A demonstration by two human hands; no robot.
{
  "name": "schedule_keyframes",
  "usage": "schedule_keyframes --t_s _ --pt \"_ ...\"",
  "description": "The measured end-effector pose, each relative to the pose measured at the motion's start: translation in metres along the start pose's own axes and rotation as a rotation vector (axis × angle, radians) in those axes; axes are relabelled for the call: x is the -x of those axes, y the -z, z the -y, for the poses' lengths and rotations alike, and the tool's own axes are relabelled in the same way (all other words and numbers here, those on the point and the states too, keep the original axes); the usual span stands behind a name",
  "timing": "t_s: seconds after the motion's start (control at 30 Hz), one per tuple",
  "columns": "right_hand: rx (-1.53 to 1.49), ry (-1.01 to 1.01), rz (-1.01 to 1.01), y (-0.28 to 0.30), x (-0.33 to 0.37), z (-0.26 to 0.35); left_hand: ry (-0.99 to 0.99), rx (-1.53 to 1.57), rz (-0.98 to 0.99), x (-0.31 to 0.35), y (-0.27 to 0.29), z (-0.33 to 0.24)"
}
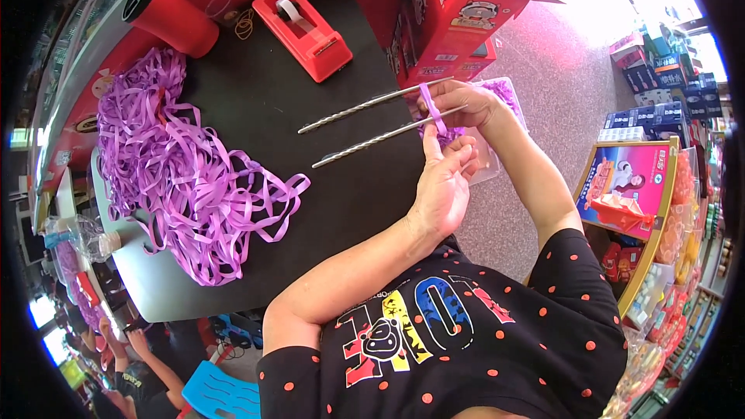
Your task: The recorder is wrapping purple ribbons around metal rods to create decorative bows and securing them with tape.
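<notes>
Two long metal rods [365, 107] with twisted ends point left over the black table. My right hand [469, 101] is closed around their right-hand ends. A purple ribbon [432, 109] wraps across both rods beside my right fingertips. Just below, my left hand [444, 186] is turned palm up, one finger reaching to the ribbon and the others curled; ribbon shows between the hands. Behind them a clear plastic box [490, 171] with purple ribbon pieces is partly hidden. A big tangled heap of purple ribbon [186, 178] lies on the table's left side.
On the black table [256, 109] stand a red tape dispenser [304, 31], a red tumbler [172, 15] and rubber bands [244, 25]. A red carton [458, 15] stands at the far edge. Shelves of goods [675, 225] line the right; a blue stool [221, 392] is lower left.
</notes>
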State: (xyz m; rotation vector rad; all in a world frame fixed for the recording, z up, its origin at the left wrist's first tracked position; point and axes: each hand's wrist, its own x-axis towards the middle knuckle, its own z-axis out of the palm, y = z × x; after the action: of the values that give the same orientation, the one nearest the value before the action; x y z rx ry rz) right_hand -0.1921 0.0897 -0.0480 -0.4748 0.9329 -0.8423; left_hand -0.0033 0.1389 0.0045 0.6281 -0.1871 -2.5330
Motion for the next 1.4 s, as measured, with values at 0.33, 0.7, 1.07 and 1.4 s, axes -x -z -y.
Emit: schedule_keyframes --t_s 0.33,0.7,1.07,1.4 --pt "-0.124 0.125 0.466 0.016 -0.036 -0.024 0.001 0.036 0.001 0.000 -0.004 -0.002" --pt "1.053 0.261 -0.555 -0.053 0.056 0.050 -0.012 0.029 0.005 0.001 0.001 -0.003" --pt "1.743 0.547 -0.094 -0.083 0.027 0.078 0.018 -0.001 -0.049 0.003 -0.005 -0.005" --pt "1.668 0.485 0.114 -0.081 0.018 0.088 0.033 -0.020 -0.059 0.003 -0.006 -0.007"
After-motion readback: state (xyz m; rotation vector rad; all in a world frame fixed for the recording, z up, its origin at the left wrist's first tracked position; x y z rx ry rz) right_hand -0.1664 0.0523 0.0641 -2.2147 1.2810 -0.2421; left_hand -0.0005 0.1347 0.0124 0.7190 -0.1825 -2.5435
